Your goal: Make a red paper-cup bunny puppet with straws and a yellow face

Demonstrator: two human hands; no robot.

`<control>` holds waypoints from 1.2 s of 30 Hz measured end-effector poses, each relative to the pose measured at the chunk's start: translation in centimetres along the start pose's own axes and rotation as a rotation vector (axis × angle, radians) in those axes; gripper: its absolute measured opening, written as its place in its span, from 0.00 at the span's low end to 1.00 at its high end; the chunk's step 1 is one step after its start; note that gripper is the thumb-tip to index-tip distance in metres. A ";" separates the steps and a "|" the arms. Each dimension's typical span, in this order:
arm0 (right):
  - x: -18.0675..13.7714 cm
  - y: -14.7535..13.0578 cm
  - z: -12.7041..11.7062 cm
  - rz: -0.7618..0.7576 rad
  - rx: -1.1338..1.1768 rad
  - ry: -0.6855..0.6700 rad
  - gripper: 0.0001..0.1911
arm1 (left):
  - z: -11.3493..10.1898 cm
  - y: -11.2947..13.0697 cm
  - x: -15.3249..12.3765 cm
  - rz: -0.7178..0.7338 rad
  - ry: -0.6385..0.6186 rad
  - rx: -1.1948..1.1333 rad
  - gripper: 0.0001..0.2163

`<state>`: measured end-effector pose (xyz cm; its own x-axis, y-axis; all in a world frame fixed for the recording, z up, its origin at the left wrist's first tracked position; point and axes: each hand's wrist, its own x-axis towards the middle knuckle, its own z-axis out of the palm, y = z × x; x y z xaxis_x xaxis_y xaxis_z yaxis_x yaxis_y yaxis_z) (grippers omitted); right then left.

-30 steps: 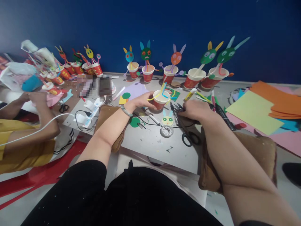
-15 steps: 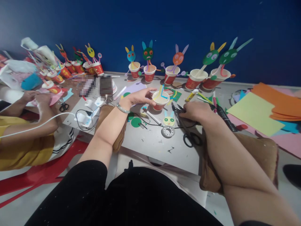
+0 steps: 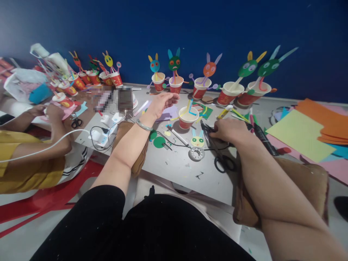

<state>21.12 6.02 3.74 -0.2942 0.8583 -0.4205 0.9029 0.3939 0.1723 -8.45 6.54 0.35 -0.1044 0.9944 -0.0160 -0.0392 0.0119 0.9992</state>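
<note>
My left hand [image 3: 164, 103] hovers just left of and above a paper cup [image 3: 188, 121], with its fingers stretched out and nothing in them. The cup stands upright, with blue and yellow strips [image 3: 191, 107] rising inside it. My right hand [image 3: 230, 129] is low over the table to the right of the cup, its fingers curled down beside a slim black object [image 3: 206, 127]. What those fingers hold, if anything, is hidden. Black-handled scissors [image 3: 225, 164] lie below that hand. A pale yellow paper rabbit face [image 3: 197, 141] lies in front of the cup, touching or nearly touching a roll of tape [image 3: 196, 153].
Several cups with paper rabbit figures [image 3: 201, 87] line the blue wall. Coloured paper sheets [image 3: 301, 130] and a black marker [image 3: 265, 139] lie at the right. A power strip [image 3: 104, 136] with cables sits at the left, near another person's hands [image 3: 51, 110].
My left hand has let go of the cup and risen up and away from it. The cup stays on the table. My right hand has barely moved; the view has shifted slightly.
</note>
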 end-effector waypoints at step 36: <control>-0.3 -1.6 0.8 -0.017 -0.055 0.055 0.21 | 2.0 1.4 -1.1 0.126 0.204 -0.089 0.13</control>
<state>20.02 4.87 2.93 -0.3271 0.8677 -0.3744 0.8796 0.4244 0.2150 -6.42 5.68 1.83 -0.3118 0.9457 0.0920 -0.0994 -0.1287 0.9867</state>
